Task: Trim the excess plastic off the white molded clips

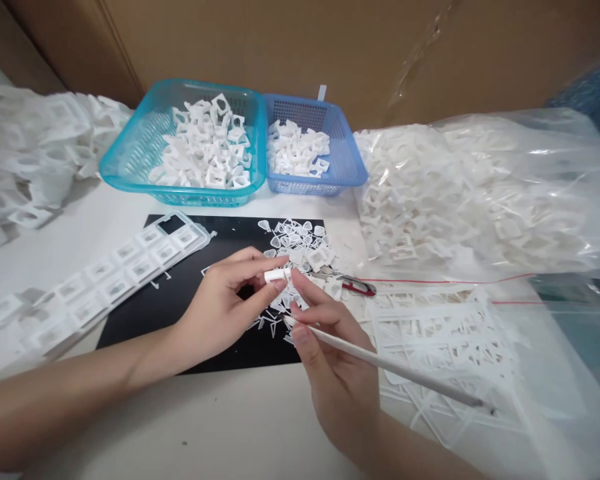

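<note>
Between the thumb and fingers of my left hand is a small white plastic part. My right hand grips a long white stick-like tool, shaped like a pencil, with a dark tip pointing left. Its index fingertip comes close to the white part; whether it touches cannot be made out. Below both hands lies a heap of small white plastic scraps on a black mat. A red-handled cutter rests beside the heap, right of the hands.
At the back stand a teal basket and a blue basket, both holding white parts. A clear bag of parts is at right, above white sprue frames. A tray of square parts and a white pile occupy the left.
</note>
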### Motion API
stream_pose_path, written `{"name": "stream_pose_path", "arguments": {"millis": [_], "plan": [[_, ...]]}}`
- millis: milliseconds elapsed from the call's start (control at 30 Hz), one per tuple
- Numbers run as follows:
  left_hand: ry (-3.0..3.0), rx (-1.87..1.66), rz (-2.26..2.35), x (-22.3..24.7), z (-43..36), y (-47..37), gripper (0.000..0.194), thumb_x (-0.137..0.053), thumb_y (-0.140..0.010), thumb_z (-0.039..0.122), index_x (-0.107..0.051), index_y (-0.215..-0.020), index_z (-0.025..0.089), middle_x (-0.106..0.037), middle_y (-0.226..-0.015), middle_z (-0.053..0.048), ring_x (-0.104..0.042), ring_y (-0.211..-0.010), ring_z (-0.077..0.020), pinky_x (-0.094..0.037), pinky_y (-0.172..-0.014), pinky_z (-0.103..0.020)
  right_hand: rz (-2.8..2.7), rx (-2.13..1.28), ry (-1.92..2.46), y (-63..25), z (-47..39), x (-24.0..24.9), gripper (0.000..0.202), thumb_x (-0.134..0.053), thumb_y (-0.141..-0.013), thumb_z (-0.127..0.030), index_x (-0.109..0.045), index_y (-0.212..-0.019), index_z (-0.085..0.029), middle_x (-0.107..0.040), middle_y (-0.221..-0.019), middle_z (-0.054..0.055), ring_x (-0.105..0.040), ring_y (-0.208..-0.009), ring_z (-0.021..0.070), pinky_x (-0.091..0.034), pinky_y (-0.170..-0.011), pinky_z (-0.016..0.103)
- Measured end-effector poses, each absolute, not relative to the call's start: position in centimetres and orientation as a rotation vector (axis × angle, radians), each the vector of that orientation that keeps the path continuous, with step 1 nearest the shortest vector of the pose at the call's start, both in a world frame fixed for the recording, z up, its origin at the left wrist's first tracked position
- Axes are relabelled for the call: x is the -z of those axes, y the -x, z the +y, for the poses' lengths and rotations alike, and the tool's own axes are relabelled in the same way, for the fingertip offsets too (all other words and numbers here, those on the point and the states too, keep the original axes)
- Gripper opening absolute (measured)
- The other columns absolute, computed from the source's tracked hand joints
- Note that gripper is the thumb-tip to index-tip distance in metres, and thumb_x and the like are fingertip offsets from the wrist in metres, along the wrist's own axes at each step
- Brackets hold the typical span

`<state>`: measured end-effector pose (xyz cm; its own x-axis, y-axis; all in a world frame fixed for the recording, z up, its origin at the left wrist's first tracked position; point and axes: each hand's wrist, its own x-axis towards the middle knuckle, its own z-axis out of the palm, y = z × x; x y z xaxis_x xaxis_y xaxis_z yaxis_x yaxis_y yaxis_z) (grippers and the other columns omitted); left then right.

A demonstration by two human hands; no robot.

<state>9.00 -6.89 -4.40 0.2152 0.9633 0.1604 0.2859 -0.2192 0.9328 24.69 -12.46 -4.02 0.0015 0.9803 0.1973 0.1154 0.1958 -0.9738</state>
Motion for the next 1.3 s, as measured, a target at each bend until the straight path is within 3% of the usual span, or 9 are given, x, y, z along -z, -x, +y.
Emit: {"name": "stream_pose_path", "arguments": {"millis": [133,300,433,633,867,1300], "plan": [[-1.487,-0.998,1.131,4.6,-7.0,-8.8,0.032,-0.067,-0.085,0.024,-0.07,-0.116,0.023,-0.069,-0.083,-0.003,-0.06,-0.068,-0.0129,-0.052,-0.06,-0.023,-1.377,-1.044,1.099,-24.9,-12.4,3.9,0.01,-0.059,-0.088,-0.018,-0.063,-0.094,-0.026,-0.061,-0.134,0.007,-0.053,-0.128,0.0235,-0.056,-0.096,0.041],[-1.333,-0.889,0.948,4.3,-6.8,-8.4,0.029,-0.059,-0.091,0.022,-0.067,-0.118,0.025,-0.076,-0.084,-0.001,-0.067,-0.066,-0.01,-0.056,-0.063,-0.018,-1.321,-1.044,1.107,-25.2,-12.0,4.0,0.007,-0.06,-0.089,-0.021,-0.063,-0.091,-0.026,-0.062,-0.133,0.005,-0.054,-0.128,0.0233,-0.051,-0.102,0.045],[-1.345,-0.827,0.918,4.3,-6.9,-8.3,0.03,-0.051,-0.095,0.02,-0.063,-0.122,0.023,-0.073,-0.076,0.002,-0.068,-0.066,-0.0085,-0.055,-0.064,-0.015,-1.287,-1.087,1.124,-25.3,-11.9,4.2,0.007,-0.06,-0.09,-0.021,-0.063,-0.09,-0.027,-0.062,-0.134,0.003,-0.052,-0.13,0.0223,-0.05,-0.103,0.043],[-1.784,-0.896,0.947,4.5,-7.5,-8.2,0.041,-0.043,-0.095,0.011,-0.047,-0.135,0.02,-0.066,-0.064,0.005,-0.066,-0.063,-0.0086,-0.051,-0.065,-0.016,-1.315,-1.028,1.13,-25.1,-11.8,4.5,0.017,-0.058,-0.09,-0.015,-0.062,-0.097,-0.029,-0.068,-0.124,0.0,-0.061,-0.12,0.0166,-0.052,-0.1,0.033],[-2.118,-1.017,1.007,4.5,-7.7,-8.4,0.04,-0.043,-0.088,0.003,-0.047,-0.125,0.016,-0.058,-0.059,0.007,-0.052,-0.048,-0.0068,-0.042,-0.051,-0.014,-1.411,-0.949,1.153,-25.1,-11.8,4.7,0.017,-0.059,-0.089,-0.014,-0.064,-0.098,-0.027,-0.072,-0.114,0.0,-0.068,-0.108,0.0155,-0.057,-0.092,0.029],[-2.16,-1.106,0.968,4.5,-7.9,-8.8,0.035,-0.043,-0.086,0.002,-0.051,-0.117,0.016,-0.058,-0.068,0.005,-0.056,-0.051,-0.0064,-0.046,-0.054,-0.016,-1.61,-0.615,1.024,-25.1,-11.3,5.0,0.023,-0.059,-0.085,-0.004,-0.065,-0.1,-0.021,-0.074,-0.108,0.006,-0.069,-0.106,0.0191,-0.057,-0.093,0.035]]}}
